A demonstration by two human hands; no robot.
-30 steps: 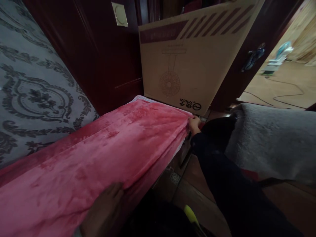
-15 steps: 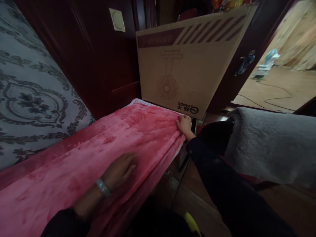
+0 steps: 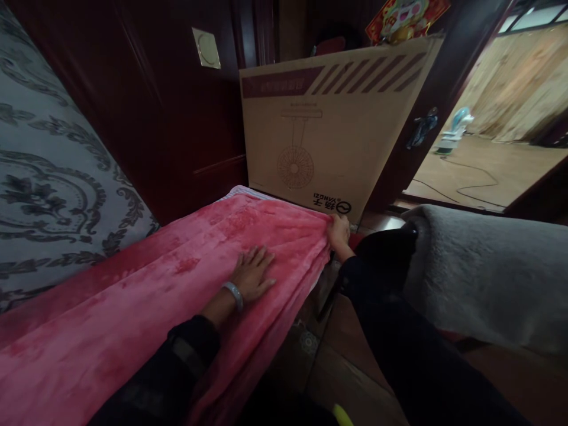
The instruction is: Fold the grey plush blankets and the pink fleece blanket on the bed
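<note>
A pink plush blanket (image 3: 177, 278) covers a long, low piece of furniture that runs from the lower left toward a big cardboard box. My left hand (image 3: 252, 274), with a pale bangle on the wrist, lies flat on the blanket, fingers spread. At the blanket's far right corner, my right hand (image 3: 339, 232) has its fingers closed on the edge and pulls folds into the cloth. A striped pale layer (image 3: 242, 190) peeks out beneath the blanket at its far end. What supports the blanket is mostly hidden.
The printed cardboard box (image 3: 319, 136) stands upright just past the blanket. A seat with a grey fluffy cover (image 3: 483, 272) is on the right. Patterned wallpaper (image 3: 53, 177) borders the left. Through the doorway, a fan (image 3: 455, 130) and its cord rest on the floor.
My left hand has slid forward and right across the blanket, its fingers now spread. My right hand keeps to the corner, now pulling the edge slightly outward. The view has tilted up a little.
</note>
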